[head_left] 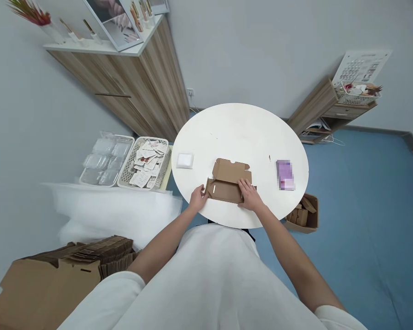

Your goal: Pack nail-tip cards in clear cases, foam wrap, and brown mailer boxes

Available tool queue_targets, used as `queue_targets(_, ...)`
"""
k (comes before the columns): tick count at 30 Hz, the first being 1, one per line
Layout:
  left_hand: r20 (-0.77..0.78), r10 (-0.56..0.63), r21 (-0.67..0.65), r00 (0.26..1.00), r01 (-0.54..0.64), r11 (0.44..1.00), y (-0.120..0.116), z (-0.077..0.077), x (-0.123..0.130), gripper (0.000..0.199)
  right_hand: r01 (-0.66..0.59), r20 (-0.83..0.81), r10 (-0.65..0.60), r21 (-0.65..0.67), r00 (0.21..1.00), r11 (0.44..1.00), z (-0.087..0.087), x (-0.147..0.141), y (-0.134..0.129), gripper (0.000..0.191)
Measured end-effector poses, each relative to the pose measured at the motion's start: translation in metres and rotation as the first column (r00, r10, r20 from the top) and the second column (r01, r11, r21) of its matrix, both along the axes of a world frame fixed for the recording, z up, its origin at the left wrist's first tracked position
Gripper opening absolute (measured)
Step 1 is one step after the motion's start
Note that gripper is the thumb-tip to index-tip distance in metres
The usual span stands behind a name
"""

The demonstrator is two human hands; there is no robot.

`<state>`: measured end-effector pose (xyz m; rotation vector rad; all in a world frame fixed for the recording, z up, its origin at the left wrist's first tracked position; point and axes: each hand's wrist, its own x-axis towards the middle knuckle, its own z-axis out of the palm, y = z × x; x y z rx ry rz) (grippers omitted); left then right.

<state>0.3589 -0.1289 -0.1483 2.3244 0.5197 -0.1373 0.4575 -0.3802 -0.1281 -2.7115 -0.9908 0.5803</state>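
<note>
A brown cardboard box [231, 172] lies on the white round table [241, 130], its lid folded back away from me and its shallow inside showing. My left hand [198, 198] is closed on the box's left end wall, the fingers at its corner. At the right end, my right hand [249, 195] rests on the box with fingers spread over the edge between lid and base. A small white packet [185, 160] lies at the table's left. Toward the right is a purple item [285, 175], blurred by coarse pixels.
Left of the table stand a white basket of cards [121, 176] and a basket of clear packs [105, 160]. Flat cardboard [51, 284] is stacked at lower left. A carton of small boxes [311, 223] sits on the floor right. Cabinets [124, 78] stand behind.
</note>
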Motion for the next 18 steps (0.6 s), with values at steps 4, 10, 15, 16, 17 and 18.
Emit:
queue_targets(4,0.025,0.058,-0.129,0.998,-0.054,0.99,-0.004,0.008,0.009,0.033,0.033,0.004,-0.033,0.018,0.999,0.999,-0.001,-0.006,0.005,0.107)
queue_targets(10,0.056,0.024,-0.133,0.998,-0.017,0.991,-0.019,0.026,0.009,0.032,0.024,0.019,-0.024,-0.004,1.0,1.0,-0.001,-0.014,0.015,0.104)
queue_targets(15,0.029,-0.027,-0.095,0.999,0.03,0.995,-0.029,0.033,0.007,0.051,0.049,0.043,-0.048,-0.027,0.998,0.998,-0.002,-0.019,0.021,0.108)
queue_targets(16,0.02,-0.04,-0.089,0.999,0.042,0.995,-0.028,0.033,0.008,0.049,0.045,0.044,-0.044,-0.03,0.998,0.999,-0.002,-0.02,0.021,0.109)
queue_targets(17,0.012,-0.049,-0.08,0.999,0.05,0.996,-0.028,0.033,0.009,0.044,0.039,0.044,-0.037,-0.03,0.998,0.999,-0.002,-0.02,0.021,0.11)
queue_targets(18,0.002,-0.055,-0.071,0.998,0.055,0.996,-0.026,0.032,0.01,0.04,0.03,0.046,-0.028,-0.03,0.999,0.999,-0.002,-0.02,0.021,0.112)
